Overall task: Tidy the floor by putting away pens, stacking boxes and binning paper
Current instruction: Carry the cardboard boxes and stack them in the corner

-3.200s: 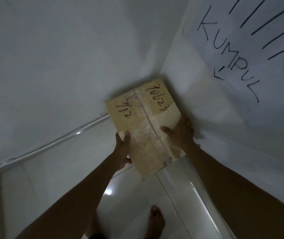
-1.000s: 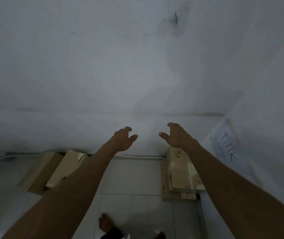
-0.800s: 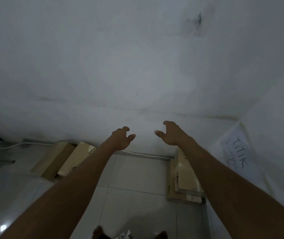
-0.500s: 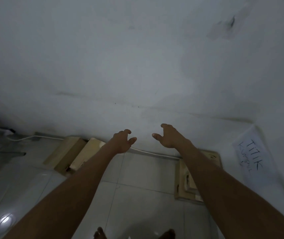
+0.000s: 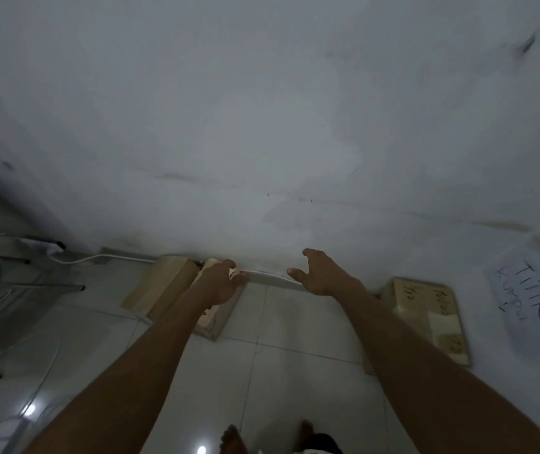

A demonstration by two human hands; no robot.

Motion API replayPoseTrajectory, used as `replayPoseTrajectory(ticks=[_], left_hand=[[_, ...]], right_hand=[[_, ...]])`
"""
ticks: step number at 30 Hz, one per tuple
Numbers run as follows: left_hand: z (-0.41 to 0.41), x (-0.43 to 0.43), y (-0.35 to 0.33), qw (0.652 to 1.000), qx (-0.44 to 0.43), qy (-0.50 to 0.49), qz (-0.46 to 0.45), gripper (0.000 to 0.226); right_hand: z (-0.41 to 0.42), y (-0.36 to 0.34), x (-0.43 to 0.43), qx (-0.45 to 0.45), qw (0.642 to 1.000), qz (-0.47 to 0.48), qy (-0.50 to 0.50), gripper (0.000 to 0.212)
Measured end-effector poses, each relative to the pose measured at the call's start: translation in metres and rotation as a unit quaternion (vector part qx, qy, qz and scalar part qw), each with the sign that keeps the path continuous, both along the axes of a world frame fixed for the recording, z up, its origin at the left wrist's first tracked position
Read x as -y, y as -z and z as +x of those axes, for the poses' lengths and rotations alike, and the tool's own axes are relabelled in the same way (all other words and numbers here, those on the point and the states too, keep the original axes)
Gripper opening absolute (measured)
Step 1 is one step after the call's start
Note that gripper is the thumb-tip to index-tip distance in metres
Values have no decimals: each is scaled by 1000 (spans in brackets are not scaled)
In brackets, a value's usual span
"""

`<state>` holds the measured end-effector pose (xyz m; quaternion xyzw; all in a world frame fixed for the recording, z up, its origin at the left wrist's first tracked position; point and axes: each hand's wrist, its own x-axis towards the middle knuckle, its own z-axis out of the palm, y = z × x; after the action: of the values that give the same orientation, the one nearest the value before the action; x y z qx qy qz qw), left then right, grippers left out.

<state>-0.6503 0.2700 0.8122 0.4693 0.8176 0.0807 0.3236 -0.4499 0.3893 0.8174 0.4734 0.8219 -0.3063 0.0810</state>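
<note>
Left hand [image 5: 221, 285]: fingers loosely curled, empty, in front of two cardboard boxes [image 5: 160, 286]. Right hand [image 5: 324, 276]: spread open, empty. Stacked boxes [image 5: 425, 317]: to its right, on floor [image 5: 294, 326].

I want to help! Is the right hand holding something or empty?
Empty: the right hand has spread fingers with nothing in them.

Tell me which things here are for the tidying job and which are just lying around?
For the job:
- two loose boxes at left
- stack of boxes at right
- left hand and right hand, both empty

Just lying about:
- white cable
- metal frame at far left
</note>
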Motion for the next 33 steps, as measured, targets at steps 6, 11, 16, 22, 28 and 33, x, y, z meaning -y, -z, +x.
replayPoseTrajectory(ticks=[6, 11, 16, 22, 28, 33], left_hand=[[-41, 12, 25, 999, 4, -34, 5, 76], [-55, 28, 9, 998, -6, -57, -16, 58], [-64, 41, -8, 994, -13, -97, -38, 50], [-105, 60, 2, 993, -9, -108, -49, 54], [-167, 67, 17, 995, -3, -87, -53, 53], [-243, 77, 27, 997, 10, -65, -51, 55]], right_hand=[[-27, 2, -2, 0, 1000, -4, -25, 79], [-52, 0, -8, -10, 998, -12, -59, 78], [-81, 0, -9, -22, 996, -22, -80, 78], [-120, 7, 2, -14, 995, -35, -94, 77], [-167, 20, 11, -3, 997, -34, -70, 76], [-225, 25, 32, -11, 999, -39, -30, 75]])
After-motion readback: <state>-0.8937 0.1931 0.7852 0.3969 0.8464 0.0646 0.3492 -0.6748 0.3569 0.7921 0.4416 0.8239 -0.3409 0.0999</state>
